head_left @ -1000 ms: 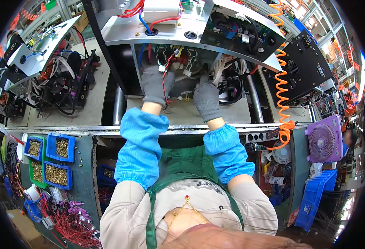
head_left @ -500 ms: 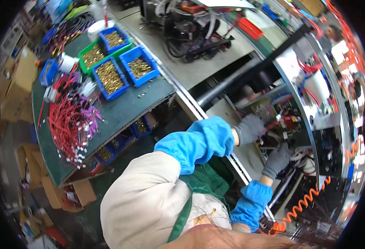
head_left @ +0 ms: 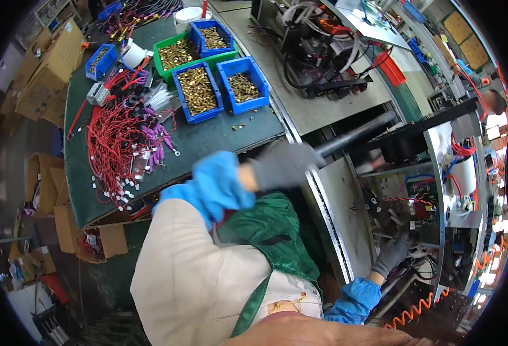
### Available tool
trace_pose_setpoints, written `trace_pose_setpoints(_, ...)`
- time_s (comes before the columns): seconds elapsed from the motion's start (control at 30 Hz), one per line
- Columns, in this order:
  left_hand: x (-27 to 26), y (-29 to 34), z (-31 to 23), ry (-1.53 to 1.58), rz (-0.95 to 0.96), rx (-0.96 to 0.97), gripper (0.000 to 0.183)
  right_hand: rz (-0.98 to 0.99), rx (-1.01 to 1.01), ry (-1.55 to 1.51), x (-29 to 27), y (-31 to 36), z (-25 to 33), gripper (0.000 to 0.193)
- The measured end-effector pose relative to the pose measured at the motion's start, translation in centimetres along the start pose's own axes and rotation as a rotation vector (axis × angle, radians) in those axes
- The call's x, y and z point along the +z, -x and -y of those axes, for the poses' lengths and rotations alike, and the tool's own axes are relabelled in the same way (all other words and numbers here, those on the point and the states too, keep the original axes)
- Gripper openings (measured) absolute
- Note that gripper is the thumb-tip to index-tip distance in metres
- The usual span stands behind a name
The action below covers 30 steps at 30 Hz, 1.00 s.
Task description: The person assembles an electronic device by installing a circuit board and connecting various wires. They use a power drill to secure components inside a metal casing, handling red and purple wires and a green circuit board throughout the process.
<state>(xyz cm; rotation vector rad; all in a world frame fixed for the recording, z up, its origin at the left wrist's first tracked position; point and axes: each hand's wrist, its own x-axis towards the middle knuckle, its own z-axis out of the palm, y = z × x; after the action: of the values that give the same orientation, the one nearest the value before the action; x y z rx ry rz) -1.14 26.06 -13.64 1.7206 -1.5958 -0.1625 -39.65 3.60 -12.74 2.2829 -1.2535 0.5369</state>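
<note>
My left hand (head_left: 288, 166), in a grey glove under a blue sleeve cover, is over the metal rail between the green table (head_left: 245, 135) and the workbench. It is smeared by motion, so its fingers and anything in them cannot be made out. My right hand (head_left: 393, 254), gloved in grey too, reaches into the lower part of an open metal cabinet (head_left: 438, 190). Its fingertips are lost among dark parts and cables. Just beyond it is a circuit board (head_left: 422, 203) with red wires.
On the green table stand blue bins (head_left: 242, 87) and a green bin (head_left: 176, 55) of brass-coloured small parts. Bundled red wires (head_left: 112, 144) with white connectors lie left of them. A black bar (head_left: 360, 134) slants across the bench. An orange coiled hose (head_left: 418, 308) hangs at lower right.
My left hand has come out of the cabinet and swung left toward the green table. My right hand stays at the cabinet. The whole view has shifted, bringing the table further right.
</note>
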Motion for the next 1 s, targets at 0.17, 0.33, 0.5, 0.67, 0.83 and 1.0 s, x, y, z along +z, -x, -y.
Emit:
trace_pose_setpoints(0.17, -15.1, 10.9, 11.5, -0.738, -0.409, -0.479, 0.021, 0.281, 0.164, 0.03, -0.8, -0.6, 0.2, 0.028)
trace_pose_setpoints(0.33, -24.0, 18.5, 16.2, -0.978, -0.373, -1.149, 0.022, 0.165, 0.1, 0.046, -2.3, -1.4, 1.8, 0.026)
trace_pose_setpoints(0.5, -24.3, 17.6, 15.5, -0.743, -0.194, -1.141, 0.029, 0.23, 0.091, 0.049, -3.2, -1.4, 1.8, 0.027)
trace_pose_setpoints(0.67, -20.5, 14.9, 14.1, -0.879, 0.25, -1.204, 0.053, 0.143, 0.104, -0.151, -4.9, 0.9, 2.7, 0.04)
trace_pose_setpoints(0.83, -19.5, 19.7, 17.8, -1.056, 0.177, -1.062, 0.064, -0.047, 0.031, -0.294, -8.3, -0.8, 6.2, 0.032)
trace_pose_setpoints(1.0, -20.1, 17.8, 15.1, -0.761, -0.424, -0.907, 0.04, -0.294, 0.237, -0.378, -10.1, 1.6, 2.2, 0.015)
